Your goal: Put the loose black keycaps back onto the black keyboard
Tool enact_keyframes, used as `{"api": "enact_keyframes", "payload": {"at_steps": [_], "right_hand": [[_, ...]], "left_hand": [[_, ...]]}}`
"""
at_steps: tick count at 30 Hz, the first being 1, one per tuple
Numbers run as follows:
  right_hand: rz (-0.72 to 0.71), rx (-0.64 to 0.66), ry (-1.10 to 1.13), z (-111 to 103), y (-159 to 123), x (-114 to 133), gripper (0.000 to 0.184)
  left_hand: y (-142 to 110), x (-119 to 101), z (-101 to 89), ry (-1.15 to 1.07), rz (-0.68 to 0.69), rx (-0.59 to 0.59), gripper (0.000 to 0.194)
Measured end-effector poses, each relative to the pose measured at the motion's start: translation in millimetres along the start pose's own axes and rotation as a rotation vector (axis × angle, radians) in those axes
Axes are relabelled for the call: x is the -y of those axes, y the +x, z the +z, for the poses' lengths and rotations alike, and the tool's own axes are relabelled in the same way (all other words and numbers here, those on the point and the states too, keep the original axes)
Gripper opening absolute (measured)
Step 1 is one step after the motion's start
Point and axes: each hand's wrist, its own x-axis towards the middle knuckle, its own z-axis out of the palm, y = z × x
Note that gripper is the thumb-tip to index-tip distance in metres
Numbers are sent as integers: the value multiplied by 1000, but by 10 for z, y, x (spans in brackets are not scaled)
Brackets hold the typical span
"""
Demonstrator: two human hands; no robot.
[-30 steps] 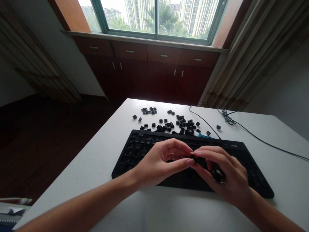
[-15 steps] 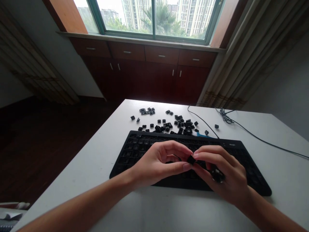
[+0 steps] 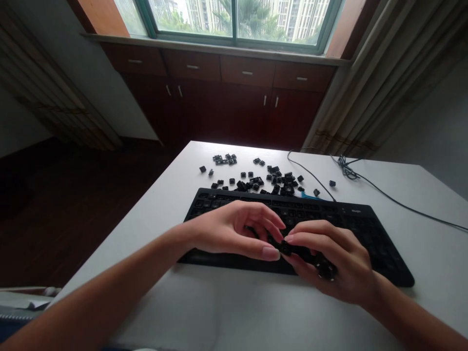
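Note:
A black computer keyboard (image 3: 226, 258) lies on the white table under both hands. My right hand (image 3: 336, 253) pinches a small black keycap (image 3: 285, 247) between thumb and fingertips, just above the keyboard. Further back under its fingers, more dark pieces (image 3: 325, 268) with pale spots are tucked against the palm, partly hidden. My left hand (image 3: 234, 231) hovers over the keyboard's left and middle part. Its thumb and fingers are apart, with the tips right beside the keycap; whether they touch it is hard to see.
Several loose black keycaps (image 3: 288, 183) are scattered behind the keyboard. A blue brush-like tool (image 3: 309, 196) lies by its back edge. The keyboard cable (image 3: 314, 175) runs back to a bundled coil (image 3: 347, 168). The table (image 3: 175, 195) ends at the left, above a dark floor.
My left thumb and fingers have spread away from the keycap, which has turned and sits slightly lower in my right hand. The view has tilted down a little.

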Motion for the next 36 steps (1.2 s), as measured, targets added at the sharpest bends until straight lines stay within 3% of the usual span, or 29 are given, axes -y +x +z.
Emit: {"api": "enact_keyframes", "payload": {"at_steps": [3,7,24,36], "right_hand": [[-41,38,2,48,-8,51,28],[-86,69,14,89,5,131,19],[-109,76,-63,58,18,221,9],[-104,119,-30,57,-15,219,12]], "left_hand": [[-36,-10,-72,36,-119,162,43],[-31,17,-12,-26,-180,299,47],[-4,119,4,-202,-189,326,29],[-8,107,7,-160,-195,331,30]]}}
